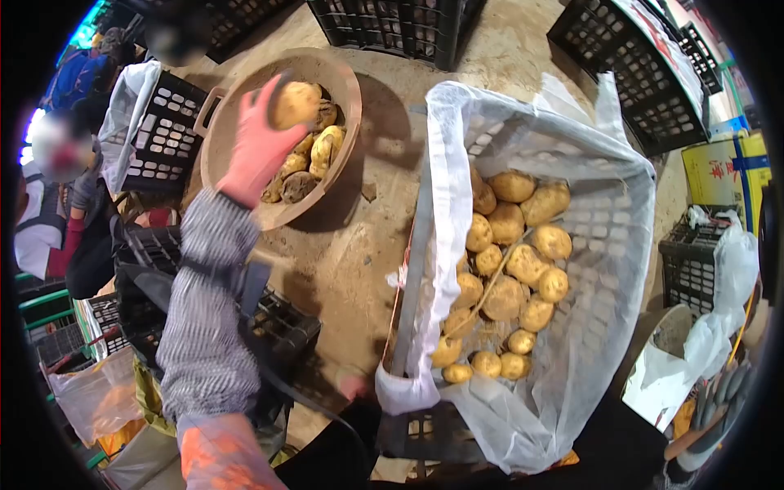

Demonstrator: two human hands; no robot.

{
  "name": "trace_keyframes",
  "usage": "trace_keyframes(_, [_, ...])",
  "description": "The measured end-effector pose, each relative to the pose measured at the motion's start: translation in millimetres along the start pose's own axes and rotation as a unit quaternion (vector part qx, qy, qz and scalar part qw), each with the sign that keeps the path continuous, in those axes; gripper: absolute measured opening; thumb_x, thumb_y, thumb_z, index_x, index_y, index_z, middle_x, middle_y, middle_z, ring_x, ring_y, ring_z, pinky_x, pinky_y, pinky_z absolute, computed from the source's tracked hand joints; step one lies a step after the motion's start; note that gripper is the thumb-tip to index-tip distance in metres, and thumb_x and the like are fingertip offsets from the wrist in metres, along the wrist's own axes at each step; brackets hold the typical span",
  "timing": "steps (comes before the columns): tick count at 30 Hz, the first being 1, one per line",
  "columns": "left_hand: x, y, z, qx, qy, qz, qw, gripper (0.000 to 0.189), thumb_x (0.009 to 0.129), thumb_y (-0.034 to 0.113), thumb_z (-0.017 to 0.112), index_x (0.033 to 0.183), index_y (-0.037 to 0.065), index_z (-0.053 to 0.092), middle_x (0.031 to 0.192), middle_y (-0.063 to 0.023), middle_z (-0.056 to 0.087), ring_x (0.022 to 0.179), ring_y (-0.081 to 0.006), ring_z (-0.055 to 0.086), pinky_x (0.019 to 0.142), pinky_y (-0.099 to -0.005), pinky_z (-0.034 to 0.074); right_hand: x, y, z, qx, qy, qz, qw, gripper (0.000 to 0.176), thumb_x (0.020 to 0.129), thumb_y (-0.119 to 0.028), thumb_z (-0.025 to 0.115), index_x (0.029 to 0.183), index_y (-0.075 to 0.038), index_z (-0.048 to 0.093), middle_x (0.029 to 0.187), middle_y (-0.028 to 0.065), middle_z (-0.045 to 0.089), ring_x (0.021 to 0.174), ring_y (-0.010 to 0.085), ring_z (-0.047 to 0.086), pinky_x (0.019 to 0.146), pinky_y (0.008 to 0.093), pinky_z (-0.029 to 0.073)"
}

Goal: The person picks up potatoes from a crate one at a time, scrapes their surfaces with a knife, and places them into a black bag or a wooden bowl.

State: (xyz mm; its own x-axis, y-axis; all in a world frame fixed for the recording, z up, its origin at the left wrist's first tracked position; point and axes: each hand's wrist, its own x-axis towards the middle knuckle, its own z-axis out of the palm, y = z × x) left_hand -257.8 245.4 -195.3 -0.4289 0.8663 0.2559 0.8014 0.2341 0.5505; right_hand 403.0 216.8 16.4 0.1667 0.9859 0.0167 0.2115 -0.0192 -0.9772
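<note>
Above a round brown basin (pixel 349 122) at the upper left, my left hand (pixel 269 139), in a pink glove, grips a large potato (pixel 297 104). Its thumb and fingers curve around the potato's sides. Several muddy potatoes (pixel 327 151) lie in the basin beneath and beside the hand. To the right, a black crate lined with white mesh cloth (pixel 447 196) holds several potatoes (pixel 505 298) and a thin dry stalk. I cannot make out my right hand in this view.
Black crates (pixel 392 28) stand at the top, another (pixel 629 73) at the upper right. A lined crate (pixel 167 131) sits left of the basin. A person (pixel 57 212) is at the left edge. A grey glove-like shape (pixel 723 400) shows at the lower right.
</note>
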Motion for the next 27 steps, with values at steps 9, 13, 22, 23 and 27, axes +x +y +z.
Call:
trace_keyframes(9, [-231, 60, -249, 0.313, 0.046, -0.026, 0.948, 0.069, 0.066, -0.002, 0.071, 0.131, 0.002, 0.048, 0.136, -0.0241, 0.040, 0.126, -0.0385, 0.043, 0.105, -0.0431, 0.036, -10, 22, -78, 0.264, -0.327, -0.017, 0.907, 0.049, 0.102, -0.019, 0.036, 0.150, -0.020, 0.026, 0.148, 0.0036, 0.038, 0.119, 0.0185, 0.054, 0.084, 0.0301, 0.054])
trace_keyframes(13, [-297, 129, -171, 0.067, -0.165, 0.109, 0.978, 0.073, 0.062, 0.025, 0.083, 0.126, 0.007, 0.052, 0.137, -0.0196, 0.042, 0.127, -0.0414, 0.040, 0.108, -0.0505, 0.031, -35, -1, -18, 0.164, -0.287, 0.163, 0.930, 0.040, 0.097, -0.021, 0.050, 0.135, -0.013, 0.043, 0.098, 0.0072, 0.058, 0.065, 0.0134, 0.057, 0.053, 0.0251, 0.050])
trace_keyframes(22, [-321, 184, -64, 0.188, -0.431, 0.422, 0.775, 0.032, 0.072, 0.038, 0.069, 0.094, 0.016, 0.060, 0.100, -0.0034, 0.055, 0.110, -0.0251, 0.049, 0.103, -0.0606, 0.028, -109, 137, 31, -0.430, -0.180, 0.014, 0.885, 0.078, 0.070, -0.040, 0.078, 0.127, 0.003, 0.049, 0.112, 0.0260, 0.062, 0.105, 0.0390, 0.060, 0.091, 0.0414, 0.048])
trace_keyframes(23, [-324, 180, -62, 0.177, -0.428, 0.422, 0.780, 0.028, 0.072, 0.037, 0.070, 0.090, 0.017, 0.060, 0.094, -0.0022, 0.055, 0.106, -0.0239, 0.050, 0.103, -0.0596, 0.028, -111, 144, 36, -0.433, -0.186, 0.026, 0.881, 0.082, 0.068, -0.043, 0.080, 0.127, 0.004, 0.049, 0.112, 0.0258, 0.062, 0.105, 0.0398, 0.059, 0.092, 0.0419, 0.047])
trace_keyframes(27, [-321, 176, -61, 0.176, -0.442, 0.438, 0.763, 0.029, 0.073, 0.038, 0.070, 0.092, 0.018, 0.059, 0.098, -0.0001, 0.055, 0.108, -0.0234, 0.051, 0.101, -0.0623, 0.029, -101, 163, 48, -0.414, -0.168, 0.055, 0.893, 0.076, 0.070, -0.039, 0.079, 0.126, 0.003, 0.050, 0.112, 0.0240, 0.063, 0.105, 0.0379, 0.060, 0.090, 0.0406, 0.048])
